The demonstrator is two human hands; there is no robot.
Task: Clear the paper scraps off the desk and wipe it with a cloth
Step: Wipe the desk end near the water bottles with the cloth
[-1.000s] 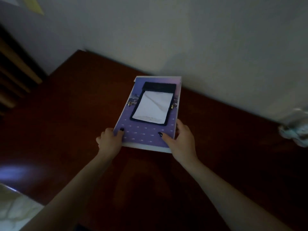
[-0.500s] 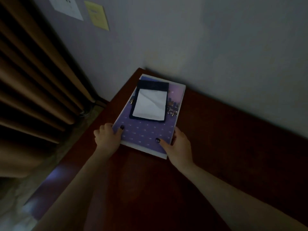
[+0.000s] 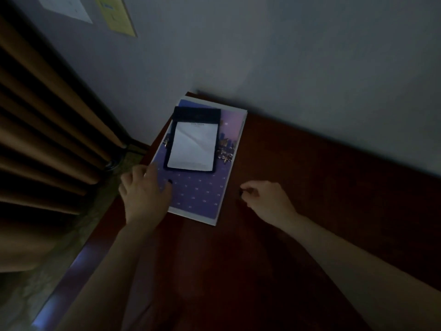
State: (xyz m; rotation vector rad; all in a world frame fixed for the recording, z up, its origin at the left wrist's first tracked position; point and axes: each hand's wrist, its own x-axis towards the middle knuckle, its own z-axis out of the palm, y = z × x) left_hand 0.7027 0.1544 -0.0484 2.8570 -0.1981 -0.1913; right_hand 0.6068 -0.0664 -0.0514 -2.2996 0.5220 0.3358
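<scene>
Brown curtain (image 3: 47,139), heavy folds, is hanging down the far-left side, top to btm.

Floor (image 3: 31,290), pale & patterned, is showing below the curtain, w/ a bluish gleam running along the left edge of the desk (image 3: 322,223).

White notice (image 3: 66,5) & yellow note (image 3: 117,15) are sticking to the grey wall (image 3: 298,56), upper left. Print is too dim to read.

Left hand (image 3: 143,194): I am resting it on the near-left corner of the purple board (image 3: 200,194). Thumb, dark-polished nail, is lying on top. Fingers are sitting at the board's left edge. Whether they are curling under to grip it, I can't tell: too blurred.

Purple board, calendar-type grid of small marks, white border, is lying flat in the desk's far-left corner, w/ its far end close to the wall.

Dark notepad holder (image 3: 196,114) is lying on the board's far half, w/ a creased sheet of white paper (image 3: 193,144) tucked in it.

Small metal clips (image 3: 224,156) are lying on the board, just right of the holder.

Desk, dark red-brown wood, glossy, is running from ctr to the right side, its back edge meeting the wall.

Right hand (image 3: 267,199): I am holding it just right of the board, apart from it, low over the desk. Fingers are curling loosely, thumb toward forefinger, w/ nothing in it that I can see, i.e. released.
</scene>
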